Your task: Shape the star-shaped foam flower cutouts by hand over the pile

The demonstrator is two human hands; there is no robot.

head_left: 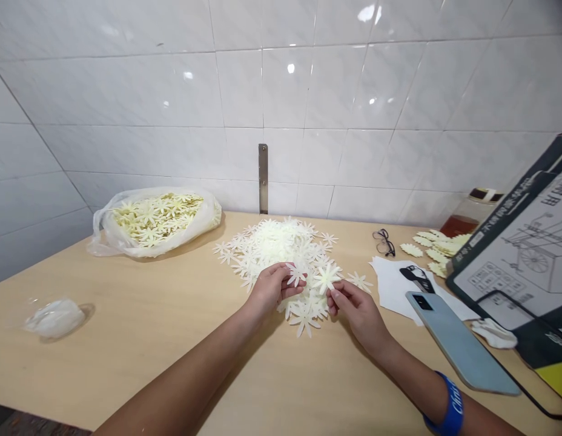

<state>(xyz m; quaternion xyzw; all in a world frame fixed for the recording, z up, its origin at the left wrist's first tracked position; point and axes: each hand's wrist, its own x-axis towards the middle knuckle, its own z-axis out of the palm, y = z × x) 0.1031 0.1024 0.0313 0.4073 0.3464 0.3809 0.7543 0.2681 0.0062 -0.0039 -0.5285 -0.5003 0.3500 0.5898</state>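
Near the middle of the table, my left hand point(275, 286) pinches a white flower-shaped piece point(296, 275) between thumb and fingers. To its right, my right hand point(353, 307) holds a pale yellow-white flower piece point(327, 277) by a petal, fingers closed. The two pieces are apart, side by side. Behind and below them lies a loose heap of similar pale flower pieces point(274, 242), spread across the wood-coloured table point(172, 309). A blue wristband point(452, 404) is on my right wrist.
An open plastic bag point(197, 237) of yellowish flower pieces stands back left, a small clear bag point(56, 318) front left. On the right are glasses point(384, 242), white paper point(390, 284), a light-blue phone point(462, 342), scalloped pieces point(444, 247), a jar point(467, 215) and a dark box point(526, 254).
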